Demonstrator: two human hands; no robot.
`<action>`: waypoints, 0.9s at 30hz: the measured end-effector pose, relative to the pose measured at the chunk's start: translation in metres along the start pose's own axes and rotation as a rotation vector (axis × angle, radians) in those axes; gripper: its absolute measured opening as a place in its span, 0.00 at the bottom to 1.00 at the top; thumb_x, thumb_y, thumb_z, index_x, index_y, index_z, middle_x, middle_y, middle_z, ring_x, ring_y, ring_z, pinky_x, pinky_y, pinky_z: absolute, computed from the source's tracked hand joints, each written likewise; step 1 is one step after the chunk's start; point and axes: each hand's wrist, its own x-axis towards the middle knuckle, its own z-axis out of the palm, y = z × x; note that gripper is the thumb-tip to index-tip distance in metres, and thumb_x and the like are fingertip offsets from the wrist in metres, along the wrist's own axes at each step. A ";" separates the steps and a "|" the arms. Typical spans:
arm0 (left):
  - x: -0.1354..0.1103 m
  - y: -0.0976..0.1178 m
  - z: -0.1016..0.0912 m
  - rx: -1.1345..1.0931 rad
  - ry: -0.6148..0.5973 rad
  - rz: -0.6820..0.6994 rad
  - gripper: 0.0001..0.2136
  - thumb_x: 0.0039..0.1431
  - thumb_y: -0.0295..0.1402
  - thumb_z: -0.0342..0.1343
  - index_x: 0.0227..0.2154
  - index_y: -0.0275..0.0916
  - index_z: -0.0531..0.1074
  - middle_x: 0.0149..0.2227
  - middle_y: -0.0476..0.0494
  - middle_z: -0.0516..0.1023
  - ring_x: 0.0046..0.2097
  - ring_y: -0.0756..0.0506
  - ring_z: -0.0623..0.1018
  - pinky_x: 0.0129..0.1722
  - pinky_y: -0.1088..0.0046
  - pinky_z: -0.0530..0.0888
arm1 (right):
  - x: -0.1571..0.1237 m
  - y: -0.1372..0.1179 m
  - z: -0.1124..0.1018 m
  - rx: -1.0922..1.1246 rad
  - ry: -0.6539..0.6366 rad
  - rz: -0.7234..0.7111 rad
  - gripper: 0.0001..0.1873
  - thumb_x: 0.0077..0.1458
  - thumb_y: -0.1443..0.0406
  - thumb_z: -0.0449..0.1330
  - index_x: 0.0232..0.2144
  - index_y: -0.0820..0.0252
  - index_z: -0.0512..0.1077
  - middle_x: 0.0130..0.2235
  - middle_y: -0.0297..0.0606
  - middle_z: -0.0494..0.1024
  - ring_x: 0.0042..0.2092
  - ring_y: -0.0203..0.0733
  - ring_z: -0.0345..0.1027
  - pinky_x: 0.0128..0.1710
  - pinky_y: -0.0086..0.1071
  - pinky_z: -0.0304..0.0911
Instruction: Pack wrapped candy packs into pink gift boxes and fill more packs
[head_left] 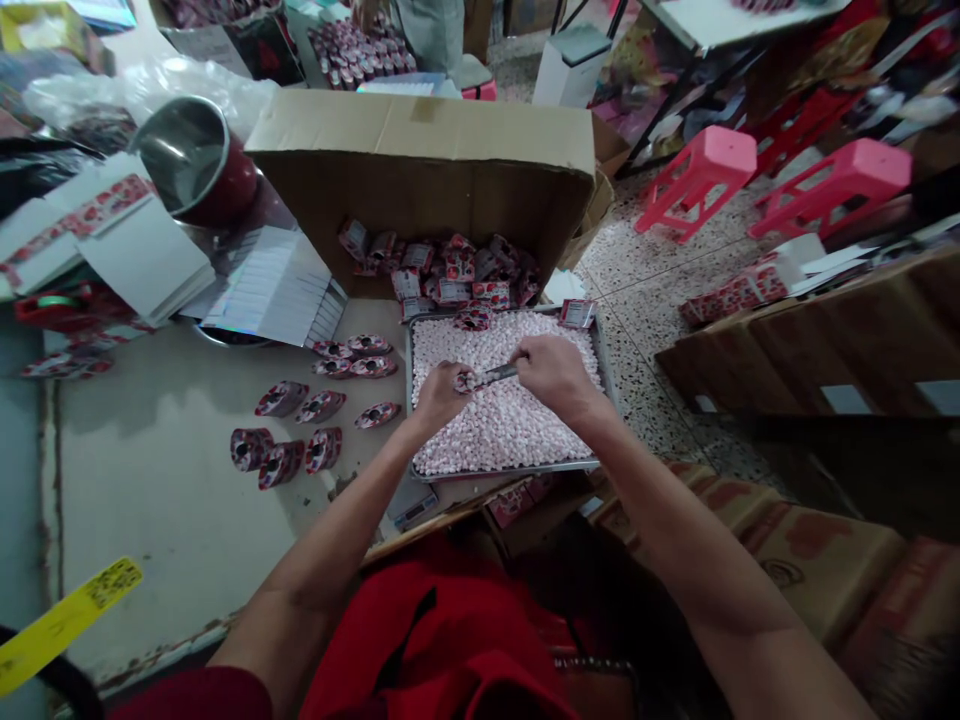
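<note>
Right hand: closed on thin metal scoop handle.
Left hand: pinching small red printed packet.
Under both: metal tray of pink-white pellets, worktop's right edge.

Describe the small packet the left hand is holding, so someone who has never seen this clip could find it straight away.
Start at the large open brown cardboard box lying on its side; in front of it sits a metal tray heaped with small pink and white candies. Above the tray, the left hand pinches a small red-patterned packet. Unlike the similar packets on the white table, it is held in the air, meeting the metal scoop in the right hand.
</note>
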 end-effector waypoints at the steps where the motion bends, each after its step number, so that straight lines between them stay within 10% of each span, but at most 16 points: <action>1: -0.001 -0.001 0.002 -0.010 0.012 -0.011 0.17 0.48 0.23 0.67 0.43 0.39 0.81 0.41 0.43 0.83 0.47 0.40 0.80 0.51 0.64 0.76 | 0.000 -0.013 -0.007 -0.075 -0.021 -0.005 0.16 0.57 0.70 0.59 0.40 0.61 0.86 0.40 0.49 0.87 0.43 0.51 0.79 0.43 0.36 0.67; 7: -0.013 -0.006 0.009 -0.124 0.160 0.008 0.17 0.50 0.21 0.66 0.44 0.39 0.79 0.44 0.42 0.82 0.48 0.41 0.80 0.52 0.64 0.77 | -0.006 -0.018 -0.018 -0.104 0.058 -0.038 0.14 0.57 0.67 0.59 0.38 0.58 0.86 0.38 0.46 0.86 0.40 0.48 0.78 0.42 0.37 0.66; 12: -0.079 -0.023 -0.014 -0.190 0.284 -0.025 0.14 0.58 0.26 0.65 0.47 0.41 0.77 0.47 0.42 0.81 0.50 0.42 0.79 0.53 0.64 0.76 | -0.047 0.117 0.036 0.273 0.181 0.105 0.18 0.55 0.55 0.59 0.35 0.57 0.86 0.34 0.42 0.86 0.36 0.49 0.77 0.37 0.36 0.65; 17: -0.179 -0.074 -0.024 -0.054 0.458 -0.365 0.14 0.58 0.32 0.67 0.48 0.45 0.78 0.48 0.43 0.83 0.51 0.38 0.79 0.55 0.59 0.75 | -0.073 0.228 0.114 0.429 0.234 0.353 0.22 0.41 0.46 0.64 0.27 0.58 0.83 0.28 0.45 0.84 0.31 0.50 0.73 0.32 0.38 0.62; 22: -0.214 -0.122 -0.012 0.054 0.423 -0.527 0.17 0.58 0.32 0.64 0.50 0.46 0.77 0.49 0.40 0.83 0.52 0.34 0.79 0.56 0.52 0.75 | -0.037 0.167 0.168 0.775 0.188 0.371 0.20 0.35 0.47 0.66 0.23 0.55 0.80 0.27 0.40 0.82 0.32 0.47 0.70 0.33 0.36 0.62; 27: -0.158 -0.084 -0.035 0.239 0.470 -0.356 0.16 0.62 0.37 0.63 0.53 0.49 0.74 0.54 0.38 0.79 0.57 0.32 0.76 0.62 0.47 0.70 | 0.006 0.106 0.199 0.885 0.187 0.355 0.17 0.37 0.49 0.65 0.24 0.54 0.79 0.30 0.38 0.83 0.35 0.47 0.70 0.36 0.36 0.63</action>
